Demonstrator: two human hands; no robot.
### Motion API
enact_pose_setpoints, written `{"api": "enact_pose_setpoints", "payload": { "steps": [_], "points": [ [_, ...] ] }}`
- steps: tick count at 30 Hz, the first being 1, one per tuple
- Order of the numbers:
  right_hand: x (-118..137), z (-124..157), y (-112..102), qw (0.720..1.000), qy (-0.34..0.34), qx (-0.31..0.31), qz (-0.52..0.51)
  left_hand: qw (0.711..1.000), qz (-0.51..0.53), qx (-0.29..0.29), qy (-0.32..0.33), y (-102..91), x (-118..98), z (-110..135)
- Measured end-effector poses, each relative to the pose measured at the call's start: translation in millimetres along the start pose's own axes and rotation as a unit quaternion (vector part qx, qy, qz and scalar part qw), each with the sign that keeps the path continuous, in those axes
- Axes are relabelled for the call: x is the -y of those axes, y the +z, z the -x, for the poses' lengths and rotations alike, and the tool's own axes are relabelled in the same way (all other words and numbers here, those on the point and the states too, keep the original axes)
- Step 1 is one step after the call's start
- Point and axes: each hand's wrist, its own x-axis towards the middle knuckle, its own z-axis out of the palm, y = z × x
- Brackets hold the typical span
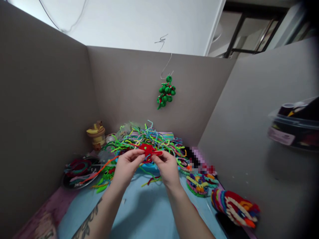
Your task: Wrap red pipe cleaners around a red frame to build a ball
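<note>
While both hands meet just in front of the pipe-cleaner pile (149,136), each pinches one small item.

- Red chenille piece (147,149): held against the pile's near edge, raised off the table. The left hand (127,166) grips its left side between thumb and fingertips; the right hand (166,166) pinches a red strand at its right side.
- Blue mat (147,212): in front of the pile, mostly bare beneath the forearms.
- Dark plate (74,172): left of the pile, holding coiled strands.
- Yellow figure (96,132): left of the pile, by the wall.
- Woven coils (199,184): right of the pile, along the mat's right edge.
- Cardboard walls (129,89): close behind and on both sides of the pile.
- Green ornament (165,91): above the pile, hanging on a wire hook.
</note>
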Motion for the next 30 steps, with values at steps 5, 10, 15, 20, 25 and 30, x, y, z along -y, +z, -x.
{"api": "enact_pose_setpoints", "payload": {
  "steps": [5,10,15,20,25,30],
  "points": [
    [1.8,3.8,4.6,0.997,-0.017,0.000,-0.075,1.000,-0.004,-0.013,0.022,3.2,2.2,1.5],
    [-1.9,10.8,12.6,0.995,-0.081,0.004,-0.059,0.998,0.004,-0.049,0.032,6.3,4.3,2.9],
    [-7.6,16.8,22.4,0.996,-0.082,-0.013,-0.039,0.997,-0.019,-0.056,0.046,8.5,7.7,4.2],
    [-9.2,17.7,25.2,0.994,-0.079,-0.021,-0.067,0.997,-0.040,-0.038,0.055,10.3,9.4,6.1],
    [-10.3,16.4,26.8,0.992,-0.048,-0.029,-0.110,0.994,-0.061,-0.033,0.080,13.1,6.6,10.2],
    [-11.7,15.1,28.2,0.987,-0.039,-0.044,-0.149,0.994,-0.052,-0.037,0.087,15.8,5.8,12.8]
  ]
}}
